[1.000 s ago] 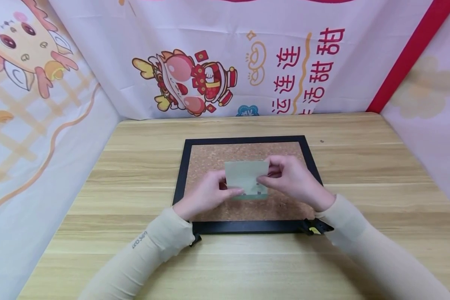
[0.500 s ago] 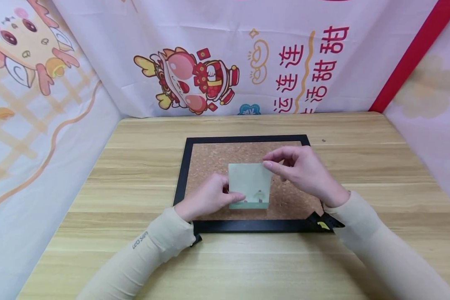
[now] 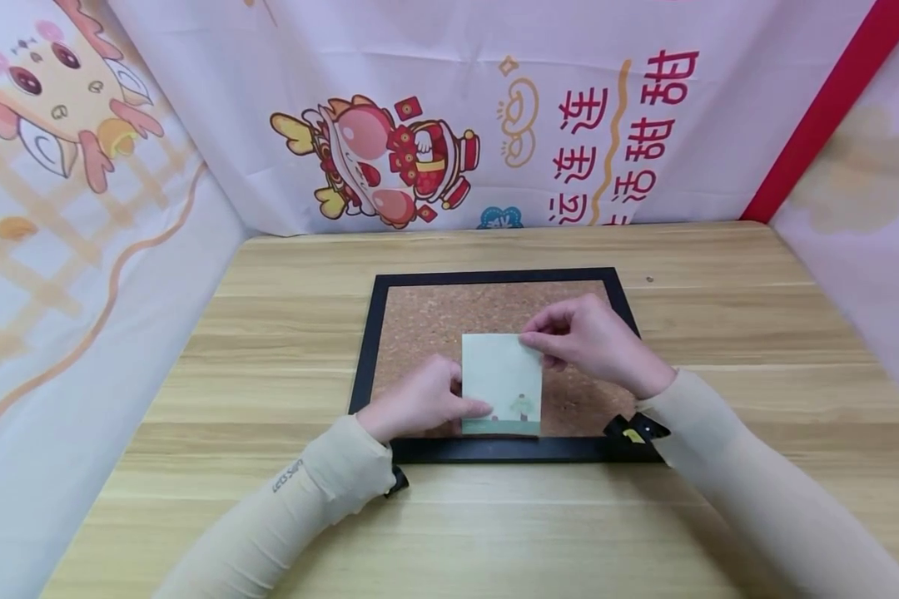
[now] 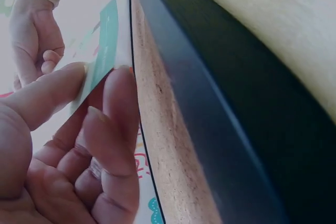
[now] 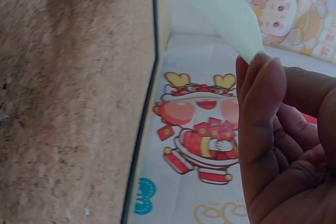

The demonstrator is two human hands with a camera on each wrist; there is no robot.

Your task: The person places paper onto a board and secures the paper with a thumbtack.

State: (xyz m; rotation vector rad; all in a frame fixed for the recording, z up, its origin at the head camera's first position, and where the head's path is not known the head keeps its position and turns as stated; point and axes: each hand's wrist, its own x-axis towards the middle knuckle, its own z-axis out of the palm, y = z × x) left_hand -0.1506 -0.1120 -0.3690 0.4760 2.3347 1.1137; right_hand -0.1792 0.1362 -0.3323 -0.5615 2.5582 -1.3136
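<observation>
A pale green sheet of note paper [image 3: 500, 370], printed with a small tree and a darker green strip along its bottom, is held above the cork board [image 3: 423, 320]. My left hand [image 3: 422, 399] pinches its lower left side, thumb on the front face. With thumb and fingertips, my right hand [image 3: 595, 345] grips the top right corner. In the left wrist view the green strip of the note paper [image 4: 107, 40] passes between thumb and fingers, close to the board. The right wrist view shows the corner of the note paper [image 5: 231, 14] bent slightly at the fingertips.
The cork board has a black frame [image 3: 487, 451] and lies on a wooden table [image 3: 270, 349]. Printed cloth [image 3: 412, 50] hangs behind the table and at both sides. A small dark spot [image 3: 649, 279] marks the table at the back right.
The note paper has come down toward the board's front edge and shows more of its face. My right hand has shifted its grip from the right side to the top right corner.
</observation>
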